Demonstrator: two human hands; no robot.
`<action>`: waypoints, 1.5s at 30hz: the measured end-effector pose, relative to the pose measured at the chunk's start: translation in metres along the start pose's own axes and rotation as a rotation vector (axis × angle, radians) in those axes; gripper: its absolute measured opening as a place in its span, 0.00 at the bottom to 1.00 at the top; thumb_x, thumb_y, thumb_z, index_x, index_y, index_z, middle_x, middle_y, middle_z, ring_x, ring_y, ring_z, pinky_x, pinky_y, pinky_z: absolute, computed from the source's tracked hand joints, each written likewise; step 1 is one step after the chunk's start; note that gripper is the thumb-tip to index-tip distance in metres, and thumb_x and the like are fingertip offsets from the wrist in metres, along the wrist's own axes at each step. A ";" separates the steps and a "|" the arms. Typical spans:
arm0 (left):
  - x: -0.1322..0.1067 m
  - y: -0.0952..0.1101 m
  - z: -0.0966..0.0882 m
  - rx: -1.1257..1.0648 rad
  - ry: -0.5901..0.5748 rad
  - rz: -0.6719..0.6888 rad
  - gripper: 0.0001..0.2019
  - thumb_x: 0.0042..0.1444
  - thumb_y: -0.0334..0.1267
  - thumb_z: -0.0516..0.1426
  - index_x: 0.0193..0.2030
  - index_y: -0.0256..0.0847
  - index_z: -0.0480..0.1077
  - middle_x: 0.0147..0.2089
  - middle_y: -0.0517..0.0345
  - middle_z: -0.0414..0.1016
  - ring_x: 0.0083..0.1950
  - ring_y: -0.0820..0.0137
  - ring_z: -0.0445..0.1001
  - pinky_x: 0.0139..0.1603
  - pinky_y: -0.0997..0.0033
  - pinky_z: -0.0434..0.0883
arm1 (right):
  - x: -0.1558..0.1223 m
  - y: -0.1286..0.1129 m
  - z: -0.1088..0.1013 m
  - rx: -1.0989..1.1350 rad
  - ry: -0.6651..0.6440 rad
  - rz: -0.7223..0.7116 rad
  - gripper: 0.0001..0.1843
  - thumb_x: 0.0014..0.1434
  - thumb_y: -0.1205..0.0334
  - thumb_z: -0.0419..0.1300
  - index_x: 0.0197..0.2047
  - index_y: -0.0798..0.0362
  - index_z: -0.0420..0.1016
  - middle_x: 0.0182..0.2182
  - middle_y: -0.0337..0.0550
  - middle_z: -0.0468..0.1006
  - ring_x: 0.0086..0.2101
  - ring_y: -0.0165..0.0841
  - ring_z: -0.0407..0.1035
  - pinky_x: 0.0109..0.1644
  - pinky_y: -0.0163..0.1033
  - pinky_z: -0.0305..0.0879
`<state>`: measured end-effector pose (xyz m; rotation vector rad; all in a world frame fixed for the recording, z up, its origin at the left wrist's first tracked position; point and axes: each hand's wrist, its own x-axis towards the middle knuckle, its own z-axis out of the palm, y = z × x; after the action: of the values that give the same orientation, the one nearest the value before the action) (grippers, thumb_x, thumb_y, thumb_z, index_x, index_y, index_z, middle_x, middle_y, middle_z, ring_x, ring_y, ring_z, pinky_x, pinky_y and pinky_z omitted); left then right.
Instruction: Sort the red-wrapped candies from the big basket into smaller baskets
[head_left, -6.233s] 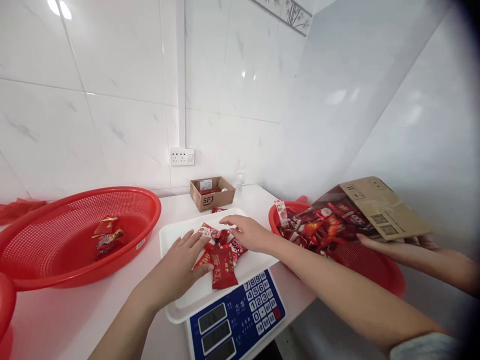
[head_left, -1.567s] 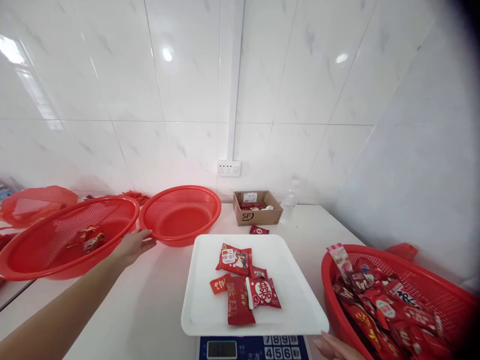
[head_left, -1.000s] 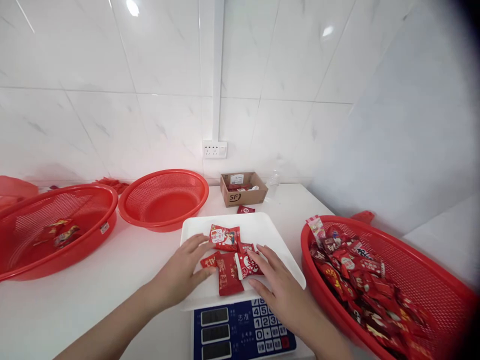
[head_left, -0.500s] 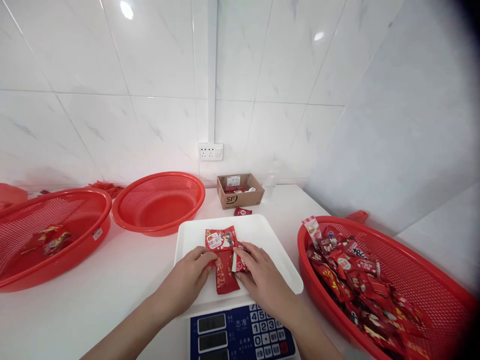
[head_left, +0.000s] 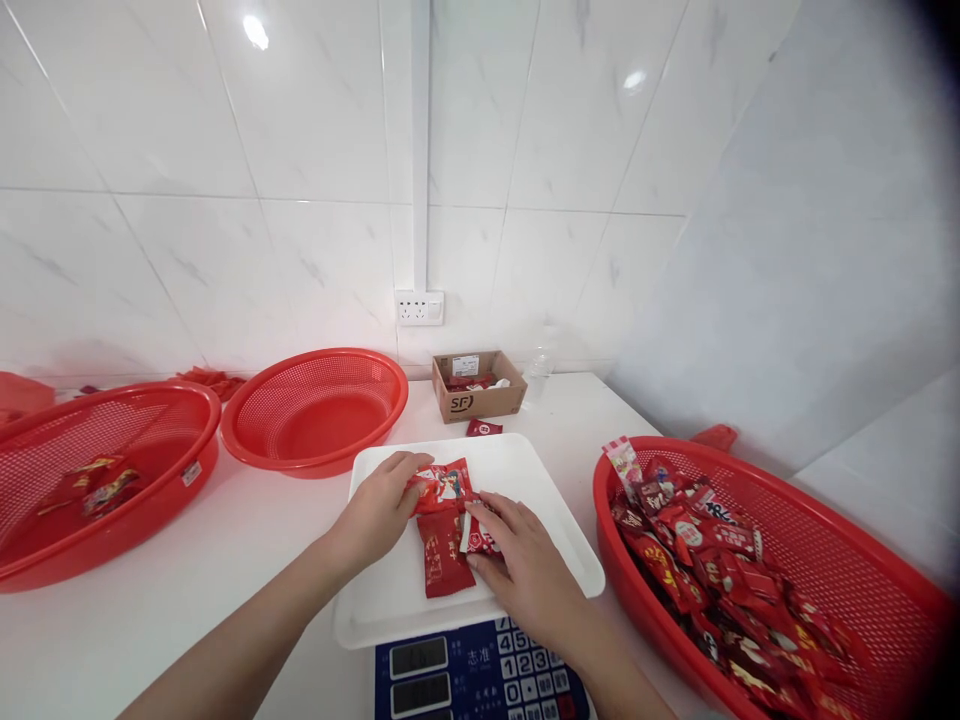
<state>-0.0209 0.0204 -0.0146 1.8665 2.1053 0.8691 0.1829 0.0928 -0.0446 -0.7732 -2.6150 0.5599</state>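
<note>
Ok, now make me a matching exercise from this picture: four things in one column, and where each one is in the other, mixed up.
Things
1. cardboard box
2. left hand
3. right hand
4. scale

Places
A. at the cartoon packet
B. under the white tray
C. beside the clear bottle
D. on the white-edged packet

Pairs: 1-C; 2-A; 3-D; 4-B

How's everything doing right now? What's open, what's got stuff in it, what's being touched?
Left hand: touching patterned packet
Right hand: touching white-edged packet
White tray: sitting on scale
Dark red packet: lying on tray
Scale: numbers unreadable
Left basket: open, few packets inside
Middle basket: open on top
Right basket: open, packets heaped inside
Cardboard box: open, things inside
Clear bottle: upright, cap unclear
</note>
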 end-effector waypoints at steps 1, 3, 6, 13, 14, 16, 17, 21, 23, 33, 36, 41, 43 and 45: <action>0.004 -0.002 0.003 0.044 -0.047 0.011 0.17 0.60 0.35 0.47 0.56 0.41 0.61 0.58 0.48 0.65 0.60 0.61 0.62 0.58 0.56 0.62 | 0.000 0.000 0.000 -0.006 0.000 -0.003 0.26 0.57 0.62 0.54 0.60 0.48 0.61 0.58 0.48 0.63 0.57 0.43 0.56 0.61 0.55 0.52; 0.012 -0.006 0.009 0.097 -0.138 0.034 0.22 0.58 0.39 0.51 0.60 0.39 0.58 0.64 0.45 0.58 0.66 0.55 0.52 0.62 0.50 0.55 | 0.000 0.000 0.000 -0.016 -0.006 -0.007 0.25 0.58 0.62 0.53 0.59 0.48 0.62 0.58 0.48 0.62 0.57 0.43 0.55 0.61 0.55 0.52; 0.019 -0.007 0.014 0.101 -0.222 0.054 0.27 0.56 0.45 0.54 0.61 0.38 0.58 0.65 0.44 0.55 0.68 0.52 0.44 0.64 0.47 0.49 | 0.000 0.000 -0.001 -0.025 -0.026 -0.002 0.26 0.58 0.61 0.53 0.60 0.49 0.61 0.59 0.47 0.62 0.58 0.43 0.55 0.61 0.54 0.51; 0.022 -0.002 0.013 0.062 -0.189 0.016 0.26 0.50 0.41 0.59 0.57 0.41 0.62 0.52 0.47 0.68 0.53 0.58 0.67 0.52 0.59 0.66 | 0.000 0.002 0.001 -0.015 -0.025 -0.005 0.26 0.57 0.61 0.54 0.59 0.49 0.62 0.59 0.48 0.62 0.58 0.43 0.55 0.61 0.55 0.51; 0.022 -0.003 0.013 0.055 -0.165 0.007 0.26 0.49 0.40 0.60 0.56 0.41 0.62 0.51 0.48 0.68 0.52 0.58 0.68 0.52 0.59 0.66 | 0.000 0.002 0.000 -0.014 -0.025 -0.004 0.25 0.57 0.61 0.54 0.59 0.50 0.62 0.59 0.48 0.62 0.58 0.43 0.55 0.61 0.55 0.51; 0.020 -0.004 0.013 0.042 -0.113 -0.002 0.23 0.50 0.37 0.59 0.54 0.42 0.63 0.50 0.49 0.68 0.51 0.59 0.68 0.51 0.60 0.66 | 0.000 0.001 0.000 -0.011 -0.025 -0.005 0.25 0.58 0.61 0.54 0.59 0.50 0.62 0.59 0.48 0.62 0.58 0.43 0.55 0.61 0.54 0.51; 0.020 -0.005 0.013 0.036 -0.085 -0.005 0.22 0.50 0.36 0.58 0.53 0.43 0.63 0.49 0.50 0.69 0.51 0.60 0.69 0.50 0.61 0.67 | 0.000 0.001 0.000 -0.009 -0.026 -0.006 0.25 0.58 0.61 0.53 0.59 0.50 0.62 0.59 0.48 0.62 0.58 0.42 0.55 0.62 0.54 0.51; 0.019 -0.008 0.004 0.036 0.030 -0.030 0.14 0.54 0.36 0.54 0.49 0.46 0.64 0.45 0.55 0.70 0.46 0.63 0.71 0.43 0.65 0.69 | 0.000 0.000 -0.002 -0.005 -0.039 -0.002 0.25 0.58 0.62 0.53 0.59 0.49 0.62 0.59 0.46 0.62 0.58 0.42 0.54 0.62 0.54 0.50; 0.022 -0.009 -0.008 0.053 0.097 -0.048 0.11 0.56 0.37 0.53 0.47 0.46 0.65 0.43 0.56 0.69 0.43 0.64 0.71 0.41 0.66 0.69 | 0.000 0.000 -0.002 -0.001 -0.046 0.001 0.25 0.58 0.62 0.53 0.59 0.49 0.62 0.60 0.46 0.62 0.59 0.42 0.54 0.63 0.54 0.49; 0.050 -0.037 -0.072 0.203 0.255 -0.176 0.20 0.58 0.44 0.51 0.55 0.40 0.63 0.56 0.42 0.62 0.61 0.48 0.56 0.57 0.47 0.58 | 0.000 0.000 -0.001 0.008 -0.058 0.019 0.26 0.57 0.62 0.53 0.60 0.50 0.62 0.60 0.46 0.61 0.58 0.42 0.54 0.63 0.54 0.49; 0.025 -0.020 -0.046 0.174 0.068 -0.046 0.18 0.56 0.44 0.55 0.53 0.44 0.67 0.59 0.48 0.64 0.63 0.56 0.57 0.61 0.54 0.55 | 0.000 0.000 -0.001 0.004 -0.066 0.022 0.26 0.57 0.62 0.53 0.60 0.50 0.62 0.60 0.46 0.61 0.59 0.42 0.54 0.63 0.53 0.49; -0.023 0.024 0.002 0.068 -0.357 0.157 0.25 0.51 0.44 0.60 0.57 0.46 0.63 0.60 0.50 0.64 0.62 0.56 0.59 0.60 0.55 0.58 | 0.001 0.000 -0.001 -0.022 -0.069 0.028 0.26 0.57 0.61 0.53 0.59 0.51 0.63 0.59 0.47 0.62 0.58 0.42 0.54 0.63 0.54 0.49; -0.030 0.033 0.010 0.054 -0.396 0.168 0.25 0.49 0.40 0.61 0.55 0.46 0.63 0.56 0.50 0.66 0.58 0.56 0.62 0.58 0.55 0.60 | 0.002 0.000 0.000 -0.031 -0.078 0.036 0.26 0.57 0.61 0.53 0.59 0.51 0.63 0.59 0.47 0.62 0.58 0.41 0.55 0.63 0.53 0.48; -0.031 0.035 0.012 0.031 -0.381 0.122 0.20 0.50 0.35 0.59 0.52 0.45 0.65 0.52 0.52 0.67 0.53 0.59 0.66 0.54 0.58 0.63 | 0.003 0.000 0.000 -0.037 -0.091 0.048 0.26 0.58 0.60 0.52 0.59 0.51 0.63 0.59 0.46 0.62 0.58 0.41 0.55 0.63 0.52 0.48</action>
<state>0.0203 -0.0049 -0.0122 2.0043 1.7995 0.4558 0.1807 0.0945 -0.0437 -0.8425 -2.7038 0.5742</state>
